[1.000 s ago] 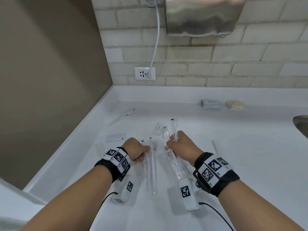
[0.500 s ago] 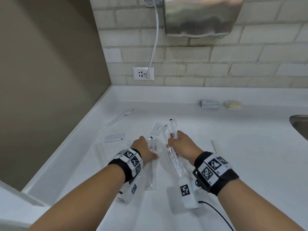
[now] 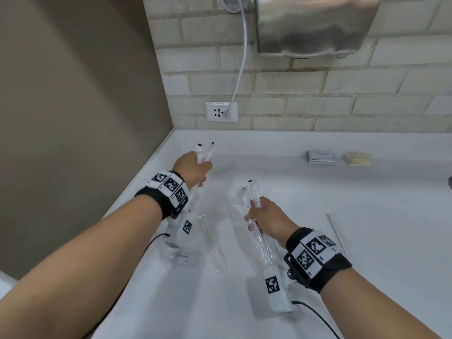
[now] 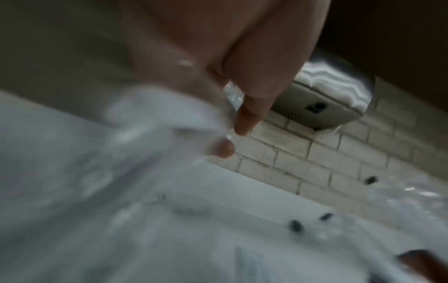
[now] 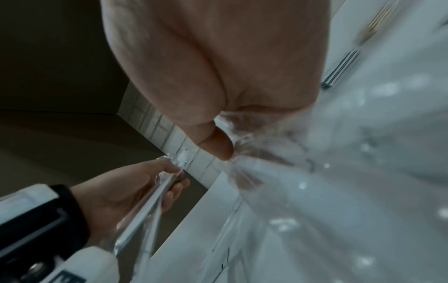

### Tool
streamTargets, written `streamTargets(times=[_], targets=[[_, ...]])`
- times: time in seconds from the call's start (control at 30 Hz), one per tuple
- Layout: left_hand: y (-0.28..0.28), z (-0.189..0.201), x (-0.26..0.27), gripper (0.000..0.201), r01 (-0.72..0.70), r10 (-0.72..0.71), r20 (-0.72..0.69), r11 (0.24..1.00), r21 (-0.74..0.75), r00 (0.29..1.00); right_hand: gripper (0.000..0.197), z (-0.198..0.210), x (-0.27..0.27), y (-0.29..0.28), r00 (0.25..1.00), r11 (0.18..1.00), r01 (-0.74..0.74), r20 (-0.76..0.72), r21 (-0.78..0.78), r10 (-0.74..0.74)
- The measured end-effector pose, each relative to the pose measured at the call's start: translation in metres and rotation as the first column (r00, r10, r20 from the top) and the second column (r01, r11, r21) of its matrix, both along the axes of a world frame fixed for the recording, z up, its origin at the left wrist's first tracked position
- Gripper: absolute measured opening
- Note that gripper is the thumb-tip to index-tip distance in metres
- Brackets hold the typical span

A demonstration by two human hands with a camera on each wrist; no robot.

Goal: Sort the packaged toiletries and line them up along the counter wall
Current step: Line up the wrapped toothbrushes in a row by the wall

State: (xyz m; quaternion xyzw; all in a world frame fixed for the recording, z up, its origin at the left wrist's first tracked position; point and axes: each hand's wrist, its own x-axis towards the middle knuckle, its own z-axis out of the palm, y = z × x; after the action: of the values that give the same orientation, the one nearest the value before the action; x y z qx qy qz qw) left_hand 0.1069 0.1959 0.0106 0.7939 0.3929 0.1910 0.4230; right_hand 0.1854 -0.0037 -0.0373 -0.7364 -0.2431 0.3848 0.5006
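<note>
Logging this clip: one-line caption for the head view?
Left hand and right hand each hold clear-wrapped toothbrushes over the white counter.

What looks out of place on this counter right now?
A few clear wrapped packets lie scattered and askew mid-counter, while the grey sachets and tan packet already sit by the back wall. Nothing looks spilled or damaged.
</note>
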Motion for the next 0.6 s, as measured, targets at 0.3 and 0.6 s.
streamTargets(times=[0.3,0.6], targets=[[0.093,-0.024,0.019,0.022,0.158,0.021,-0.585,0.954,0.253,0.811,0.010,-0.009,0.015,0.048,0.996,0.997,-0.074,0.047,-0.009,0.074],[0.135,-0.056,0.047,0.046,0.249,0.010,-0.777,0.945,0.214,0.629,0.010,-0.017,0.056,0.107,0.985,0.997,0.044,0.170,-0.062,-0.032]])
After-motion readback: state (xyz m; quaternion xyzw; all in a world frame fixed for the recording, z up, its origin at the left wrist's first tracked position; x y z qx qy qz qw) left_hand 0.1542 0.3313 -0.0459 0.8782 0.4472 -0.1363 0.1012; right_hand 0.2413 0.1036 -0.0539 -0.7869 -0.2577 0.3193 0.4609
